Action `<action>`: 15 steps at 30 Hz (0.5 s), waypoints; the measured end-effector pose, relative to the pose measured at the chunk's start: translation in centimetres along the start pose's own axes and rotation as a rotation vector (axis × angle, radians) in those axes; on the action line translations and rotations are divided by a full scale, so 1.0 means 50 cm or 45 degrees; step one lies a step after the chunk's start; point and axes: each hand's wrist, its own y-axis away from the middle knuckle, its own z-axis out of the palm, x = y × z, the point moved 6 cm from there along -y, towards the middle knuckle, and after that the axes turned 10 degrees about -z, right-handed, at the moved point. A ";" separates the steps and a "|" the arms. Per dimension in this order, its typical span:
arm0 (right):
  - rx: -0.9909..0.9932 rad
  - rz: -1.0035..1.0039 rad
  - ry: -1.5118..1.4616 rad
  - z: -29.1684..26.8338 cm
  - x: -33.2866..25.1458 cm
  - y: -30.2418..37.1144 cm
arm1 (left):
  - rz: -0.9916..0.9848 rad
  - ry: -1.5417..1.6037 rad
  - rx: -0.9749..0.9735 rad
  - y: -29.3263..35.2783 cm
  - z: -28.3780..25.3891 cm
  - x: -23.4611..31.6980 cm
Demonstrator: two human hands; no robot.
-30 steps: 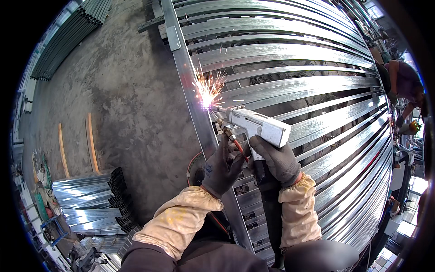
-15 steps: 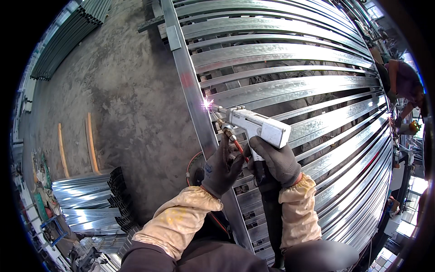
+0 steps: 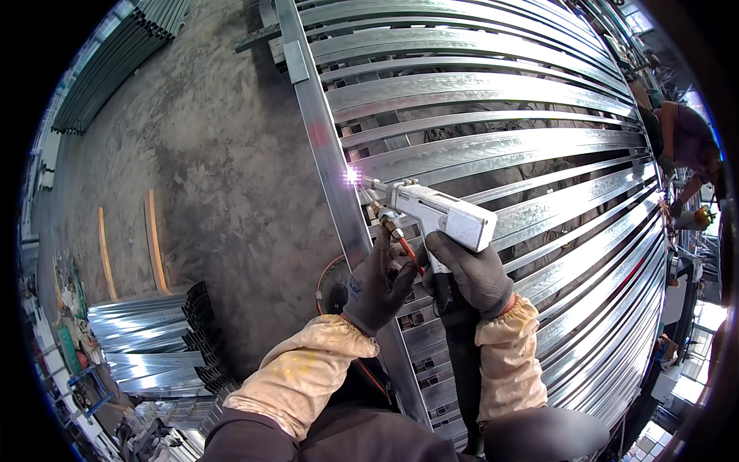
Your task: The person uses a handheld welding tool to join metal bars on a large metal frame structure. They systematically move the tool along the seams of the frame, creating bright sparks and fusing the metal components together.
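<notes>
Above metal bars (image 3: 500,150), right hand (image 3: 476,276) grips torch (image 3: 454,219) jutting ahead; left hand (image 3: 374,285) pinches hose (image 3: 406,247).

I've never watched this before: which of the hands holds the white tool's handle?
The right hand, wrapped round the handle of the white tool; the left hand is at the red hose.

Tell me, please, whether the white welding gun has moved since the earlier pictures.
No, not noticeably: against the long metal rail, the white welding gun points at the same spot.
</notes>
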 end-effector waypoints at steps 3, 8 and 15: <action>0.009 0.020 -0.030 0.003 -0.003 -0.003 | -0.001 -0.003 -0.016 -0.001 0.000 -0.003; 0.010 -0.014 -0.035 0.000 -0.014 0.003 | -0.035 0.046 -0.037 -0.001 0.004 -0.007; -0.039 -0.194 0.002 0.006 -0.017 -0.004 | -0.002 0.019 -0.027 -0.001 0.007 -0.020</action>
